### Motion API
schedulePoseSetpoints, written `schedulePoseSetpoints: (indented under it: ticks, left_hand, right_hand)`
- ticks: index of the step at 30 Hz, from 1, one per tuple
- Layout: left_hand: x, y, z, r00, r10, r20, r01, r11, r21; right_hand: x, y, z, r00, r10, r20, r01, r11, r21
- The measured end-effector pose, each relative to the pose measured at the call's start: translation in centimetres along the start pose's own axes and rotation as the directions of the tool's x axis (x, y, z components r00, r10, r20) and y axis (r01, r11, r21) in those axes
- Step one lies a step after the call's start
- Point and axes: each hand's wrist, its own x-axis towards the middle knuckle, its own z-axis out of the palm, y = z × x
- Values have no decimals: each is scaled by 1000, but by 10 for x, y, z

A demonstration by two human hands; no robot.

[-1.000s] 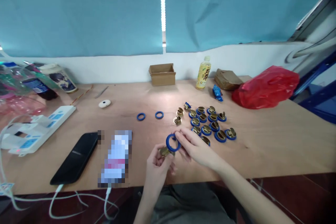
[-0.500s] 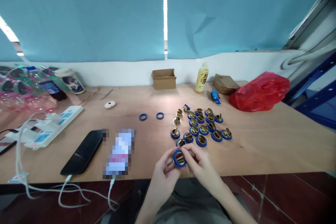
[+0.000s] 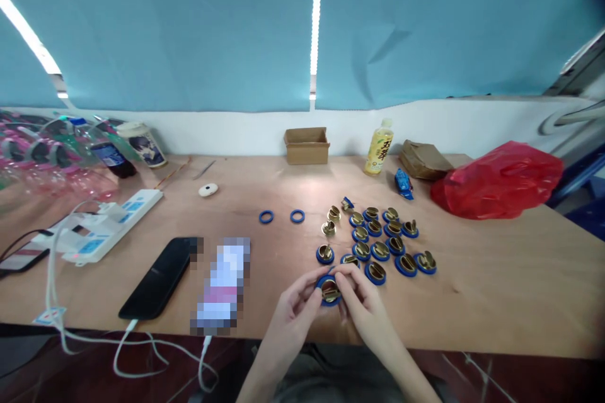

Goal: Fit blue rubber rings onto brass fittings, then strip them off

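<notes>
Between my two hands is a round gold metal fitting with a raised crosspiece and a blue ring (image 3: 329,290) around it. My left hand (image 3: 296,306) grips its left side, thumb at the rim. Closed on the right side is my right hand (image 3: 363,303), with its thumb pressed near the edge. Just beyond my fingers, several similar gold fittings with blue rings (image 3: 375,272) lie on the table. Two gold fittings (image 3: 328,227) at the group's left side show no clear blue ring. Farther left are two loose blue rings (image 3: 266,216) (image 3: 297,216).
Left of my hands lie a black phone (image 3: 158,280), a second phone with a blurred screen (image 3: 223,283), and a power strip (image 3: 116,227) with cables. Along the back stand a cardboard box (image 3: 307,147) and a yellow drink bottle (image 3: 379,148). A red plastic bag (image 3: 501,181) sits at right.
The view has shifted, so the table's things appear farther right. My left thumb has come onto the held fitting's rim, and its gold crosspiece now shows more clearly.
</notes>
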Motion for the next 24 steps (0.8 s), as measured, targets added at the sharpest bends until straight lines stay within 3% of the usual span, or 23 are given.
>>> schedulePoseSetpoints:
  ticks: [3,6,10,14,18,24]
  left_hand:
    - [6,0,-6,1000,-10,20,10,1000,23]
    - [10,-1,-11,999,-18,30,17,999,42]
    - [17,2,-19,994,-45,103,33,993,114]
    - [27,4,-25,991,-1,134,-40,954,298]
    - [39,1,-29,992,56,111,-97,909,405]
    - [45,1,-30,1000,28,-3,-25,925,380]
  right_hand:
    - [2,8,5,997,50,-55,-45,995,86]
    - [3,9,6,994,86,-61,-83,995,47]
    - [7,-2,0,996,92,-18,-94,979,-179]
    - [12,-14,-5,999,-7,38,23,898,-439]
    - [17,-11,-5,998,-21,65,54,825,-563]
    - [19,0,2,999,-43,0,35,823,-566]
